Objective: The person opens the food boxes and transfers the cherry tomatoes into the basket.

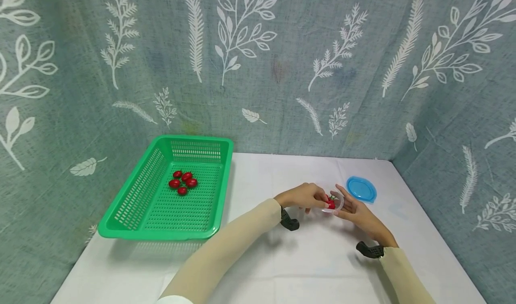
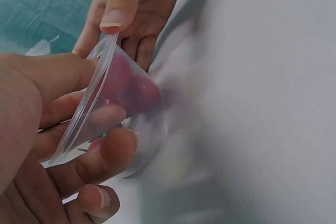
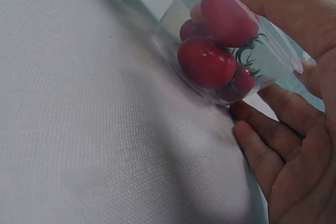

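Head view: both hands, left (image 1: pixel 306 197) and right (image 1: pixel 356 211), grip tilted clear cup (image 1: pixel 336 202) holding several tomatoes (image 3: pixel 207 61); five tomatoes already in green basket (image 1: pixel 133 205) at 10 o'clock, blue lid (image 1: pixel 361 189) off at 2 o'clock.

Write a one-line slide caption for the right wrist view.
Right hand and left hand tilt a clear plastic cup of cherry tomatoes on the white tablecloth.

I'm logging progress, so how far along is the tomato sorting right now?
Done, it seems: five cherry tomatoes lie in the green basket, and the blue lid lies off to the side on the white tablecloth. In hand: the left hand and right hand hold the clear plastic cup tilted on the cloth. Left: several tomatoes in the cup.
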### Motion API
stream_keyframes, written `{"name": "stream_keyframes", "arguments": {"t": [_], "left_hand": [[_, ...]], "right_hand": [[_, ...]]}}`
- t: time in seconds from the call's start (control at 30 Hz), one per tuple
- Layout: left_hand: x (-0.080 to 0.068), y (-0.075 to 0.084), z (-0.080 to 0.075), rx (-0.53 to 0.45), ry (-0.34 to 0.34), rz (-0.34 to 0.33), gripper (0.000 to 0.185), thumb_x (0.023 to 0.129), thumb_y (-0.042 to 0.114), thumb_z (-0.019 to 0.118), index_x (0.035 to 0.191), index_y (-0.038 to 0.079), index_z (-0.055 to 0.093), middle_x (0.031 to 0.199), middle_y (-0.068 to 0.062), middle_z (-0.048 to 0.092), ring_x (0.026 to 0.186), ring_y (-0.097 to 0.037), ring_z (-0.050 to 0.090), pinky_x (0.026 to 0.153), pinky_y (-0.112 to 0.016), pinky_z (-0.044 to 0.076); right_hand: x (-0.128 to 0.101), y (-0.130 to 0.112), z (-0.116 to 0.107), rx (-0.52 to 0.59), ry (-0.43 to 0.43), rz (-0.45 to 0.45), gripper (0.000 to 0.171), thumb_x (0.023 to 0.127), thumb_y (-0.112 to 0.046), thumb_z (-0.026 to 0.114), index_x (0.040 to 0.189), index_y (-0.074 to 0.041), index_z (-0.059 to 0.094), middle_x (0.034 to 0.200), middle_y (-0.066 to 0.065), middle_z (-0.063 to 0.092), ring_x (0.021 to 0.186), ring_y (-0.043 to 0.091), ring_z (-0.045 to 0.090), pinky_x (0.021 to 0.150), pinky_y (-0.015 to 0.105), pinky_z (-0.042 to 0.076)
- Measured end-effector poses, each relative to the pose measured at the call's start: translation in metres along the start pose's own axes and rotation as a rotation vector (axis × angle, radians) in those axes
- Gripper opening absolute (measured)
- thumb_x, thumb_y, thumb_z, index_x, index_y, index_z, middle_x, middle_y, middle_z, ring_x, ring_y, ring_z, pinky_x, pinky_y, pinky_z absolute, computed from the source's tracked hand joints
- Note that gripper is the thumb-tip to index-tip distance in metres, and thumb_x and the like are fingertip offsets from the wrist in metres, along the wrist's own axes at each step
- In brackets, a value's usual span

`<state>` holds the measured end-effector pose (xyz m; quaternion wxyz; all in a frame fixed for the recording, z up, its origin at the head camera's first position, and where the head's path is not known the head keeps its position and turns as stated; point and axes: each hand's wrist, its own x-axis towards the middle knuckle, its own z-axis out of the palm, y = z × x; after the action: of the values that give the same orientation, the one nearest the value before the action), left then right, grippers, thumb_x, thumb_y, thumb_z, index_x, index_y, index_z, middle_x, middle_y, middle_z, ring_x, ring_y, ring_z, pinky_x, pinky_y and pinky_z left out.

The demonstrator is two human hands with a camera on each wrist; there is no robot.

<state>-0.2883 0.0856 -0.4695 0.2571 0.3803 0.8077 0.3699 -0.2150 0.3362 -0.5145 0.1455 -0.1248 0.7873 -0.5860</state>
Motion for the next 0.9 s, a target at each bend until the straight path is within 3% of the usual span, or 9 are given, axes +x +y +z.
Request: {"name": "stream_keyframes", "arguments": {"t": [0.13,0.33,0.57,0.73,0.9], "left_hand": [[0.0012,0.0018,0.0017,0.016,0.006,0.003,0.025,0.103,0.031,0.066,0.120,0.013,0.072,0.097,0.010,0.072,0.062,-0.034,0.068,0.045,-0.027,0.046],[0.0035,0.0025,0.0071,0.035,0.006,-0.027,0.028,0.105,0.034,0.063,0.123,0.015,0.073,0.100,0.010,0.072,0.056,-0.027,0.067,0.047,-0.031,0.048],[0.0013,0.0033,0.0075,-0.085,0.044,-0.053,0.023,0.100,0.032,0.070,0.115,0.015,0.075,0.098,0.009,0.073,0.063,-0.033,0.069,0.053,-0.038,0.052],[0.0027,-0.0006,0.0092,-0.180,0.079,-0.034,0.016,0.097,0.028,0.075,0.107,0.016,0.073,0.092,0.006,0.073,0.062,-0.032,0.067,0.055,-0.039,0.053],[0.0030,0.0015,0.0092,-0.168,0.129,0.003,0.021,0.093,0.023,0.080,0.111,0.014,0.074,0.092,0.007,0.072,0.065,-0.026,0.068,0.063,-0.046,0.059]], "right_hand": [[0.0008,0.0007,-0.0005,0.009,0.002,-0.003,0.090,0.101,-0.020,0.069,0.167,-0.026,0.009,0.169,0.012,0.021,0.153,0.040,0.021,0.103,0.021,0.045],[0.0012,0.0018,-0.0006,0.016,-0.001,0.002,0.088,0.101,-0.021,0.070,0.166,-0.036,0.013,0.169,0.011,0.020,0.154,0.038,0.020,0.103,0.018,0.044],[0.0010,0.0000,0.0001,-0.001,0.006,0.004,0.090,0.101,-0.021,0.070,0.167,-0.027,0.010,0.169,0.012,0.022,0.153,0.039,0.023,0.105,0.023,0.045],[0.0010,0.0008,0.0008,-0.009,0.016,0.013,0.090,0.100,-0.021,0.071,0.167,-0.030,0.011,0.169,0.013,0.021,0.152,0.039,0.023,0.109,0.030,0.042],[0.0008,0.0016,0.0011,-0.022,0.024,0.026,0.090,0.100,-0.022,0.071,0.167,-0.029,0.012,0.169,0.013,0.021,0.152,0.040,0.025,0.111,0.039,0.042]]}}
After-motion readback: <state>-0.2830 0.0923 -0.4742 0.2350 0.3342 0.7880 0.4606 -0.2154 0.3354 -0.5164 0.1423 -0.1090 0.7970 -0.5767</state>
